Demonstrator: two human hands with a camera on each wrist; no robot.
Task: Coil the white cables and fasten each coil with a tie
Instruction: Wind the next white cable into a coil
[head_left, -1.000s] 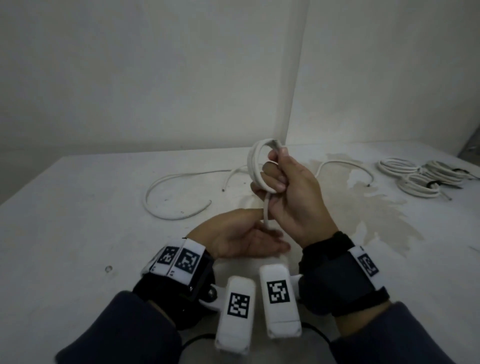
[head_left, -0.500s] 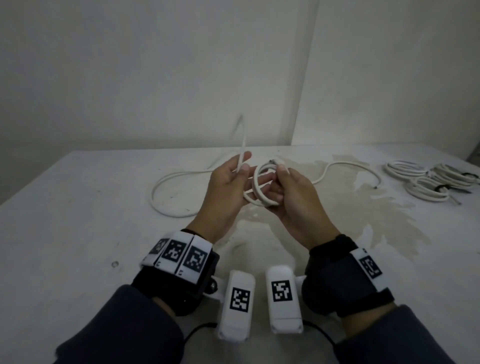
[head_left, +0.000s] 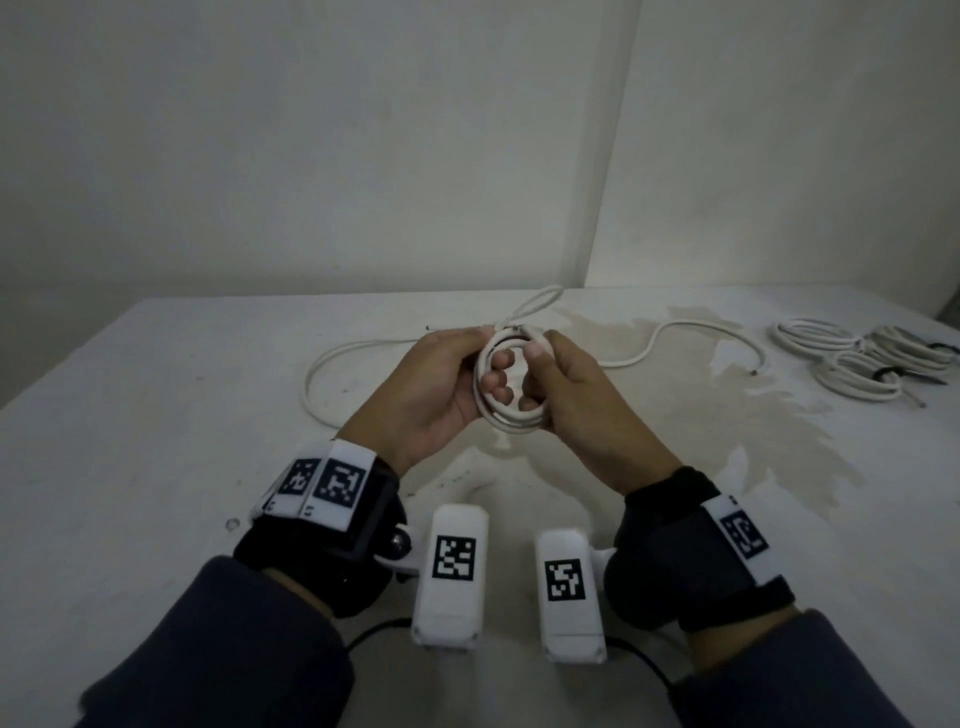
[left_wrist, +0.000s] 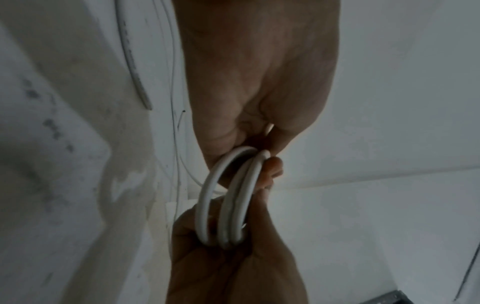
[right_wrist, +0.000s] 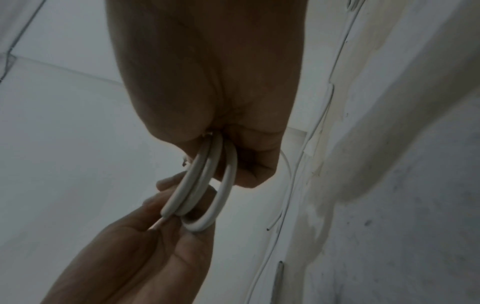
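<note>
Both hands hold a small coil of white cable (head_left: 511, 418) above the table's middle. My left hand (head_left: 488, 358) grips its left side, with fingers curled through the ring. My right hand (head_left: 532, 374) pinches its right side between thumb and fingers. A slack loop of the same cable (head_left: 540, 301) sticks out behind the coil. The left wrist view has three turns of the coil (left_wrist: 228, 197) side by side, the right hand (left_wrist: 233, 267) below them. Seen from the right wrist, the coil (right_wrist: 205, 185) has a bare copper end (right_wrist: 158, 223) at the left hand's fingers (right_wrist: 135, 242).
A loose white cable (head_left: 332, 364) curves on the table (head_left: 130, 467) behind my left hand, and another (head_left: 675, 338) lies behind my right. Three finished coils (head_left: 857, 379) lie at the far right. A pale stain (head_left: 753, 415) spreads across the table's middle.
A second ago my right hand held the coil up alone, with the left hand lower, palm up. The left hand then lifted a strand and now grips the coil too.
</note>
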